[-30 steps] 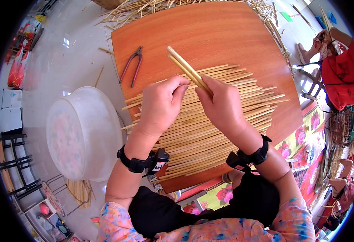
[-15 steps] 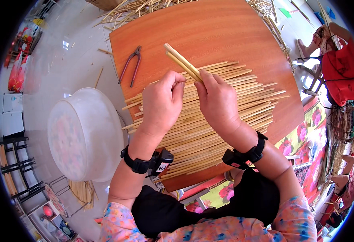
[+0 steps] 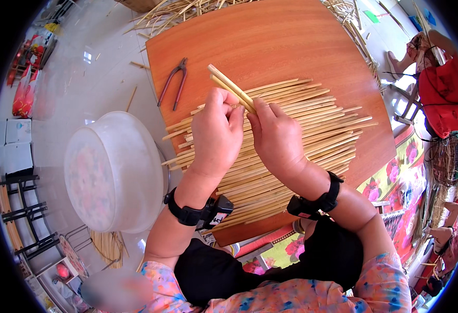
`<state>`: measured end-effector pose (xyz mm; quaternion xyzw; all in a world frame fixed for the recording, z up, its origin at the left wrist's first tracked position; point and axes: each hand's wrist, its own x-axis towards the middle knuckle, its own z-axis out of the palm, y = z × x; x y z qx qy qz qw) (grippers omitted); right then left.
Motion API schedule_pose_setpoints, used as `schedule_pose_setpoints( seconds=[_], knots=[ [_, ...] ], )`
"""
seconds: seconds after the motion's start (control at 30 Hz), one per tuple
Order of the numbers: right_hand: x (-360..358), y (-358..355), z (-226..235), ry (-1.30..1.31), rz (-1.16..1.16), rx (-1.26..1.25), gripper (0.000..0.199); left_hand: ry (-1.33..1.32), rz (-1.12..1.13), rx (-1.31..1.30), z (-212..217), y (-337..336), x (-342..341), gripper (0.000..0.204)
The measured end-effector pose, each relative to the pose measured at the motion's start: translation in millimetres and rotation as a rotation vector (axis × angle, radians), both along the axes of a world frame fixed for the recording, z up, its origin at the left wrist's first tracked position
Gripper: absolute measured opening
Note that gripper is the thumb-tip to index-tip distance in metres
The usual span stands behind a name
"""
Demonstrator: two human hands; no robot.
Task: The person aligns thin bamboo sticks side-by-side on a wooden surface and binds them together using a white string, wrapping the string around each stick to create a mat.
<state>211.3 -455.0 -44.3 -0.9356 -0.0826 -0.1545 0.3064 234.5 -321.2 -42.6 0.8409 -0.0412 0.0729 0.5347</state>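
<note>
Both hands, left hand (image 3: pixel 216 130) and right hand (image 3: pixel 273 136), pinch a few bamboo sticks (image 3: pixel 231 87) above the stick pile (image 3: pixel 302 135) mid-worktop (image 3: pixel 270 41). A loose pinch could let them slide and scatter.

Pale glossy tiled floor (image 3: pixel 72 78) with window glare, square wooden tabletop (image 3: pixel 270 41), loose straw (image 3: pixel 176 10) heaped beyond its far edge, white domed cover (image 3: pixel 111 177) at left, dark metal rack (image 3: pixel 15 208) lower left, flowered mat (image 3: pixel 401 167) at right, red cloth (image 3: pixel 445 91) far right
</note>
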Motion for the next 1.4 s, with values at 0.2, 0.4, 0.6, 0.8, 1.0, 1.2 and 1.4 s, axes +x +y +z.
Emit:
schedule_pose_setpoints(
  seconds=[0.2,0.4,0.6,0.8,1.0,1.2,1.4],
  knots=[
    [0.8,2.6,-0.9,0.028,0.014,-0.067,0.021,0.047,0.047,0.053,-4.1,-4.3,1.0,0.024],
    [0.3,6.0,-4.2,0.015,0.015,-0.053,0.026,0.060,0.042,0.080,-9.5,-2.5,1.4,0.020],
    [1.0,5.1,-0.4,0.031,0.015,-0.076,0.031,-0.062,0.031,0.104,2.9,-9.1,0.4,0.018],
    [-1.6,9.8,-12.3,0.014,0.028,-0.134,0.030,-0.118,0.060,0.344,11.5,-15.0,-4.8,0.017],
    [17.8,-1.3,-16.6,0.005,0.112,-0.260,0.024,-0.172,-0.005,0.556,22.5,0.1,4.6,0.023],
    [48.3,-6.7,5.4,-0.177,0.201,-0.367,0.012,-0.509,-0.144,0.632,51.2,31.1,50.0,0.007],
    [71.3,-9.6,10.3,-0.317,0.265,-0.419,0.007,-0.411,-0.266,0.732,41.4,31.2,78.0,0.014]
  ],
)
